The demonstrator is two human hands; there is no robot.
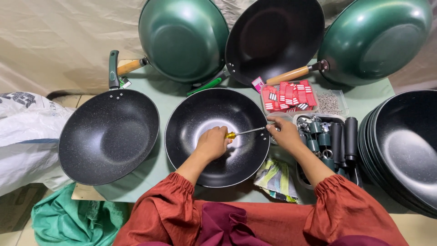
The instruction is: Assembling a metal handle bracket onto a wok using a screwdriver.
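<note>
- Screwdriver, slim steel shaft with yellow handle (241, 133): held level over the round black speckled non-stick wok (217, 136) at the table's near edge, centre.
- Left hand (212, 143): grip clamped on the screwdriver handle, inside the wok.
- Right hand (284, 133): fingers pinched together at the shaft tip, over the wok's right rim.
- Second black wok with green handle (108, 135): at the table's left edge.
- Clear tray of red-and-white tags (288, 96): right of centre, just beyond the right hand.
- Tray of dark green and black handles (332, 139): right of the right hand.
- Stack of black woks (405, 146): at the table's right edge.
</note>
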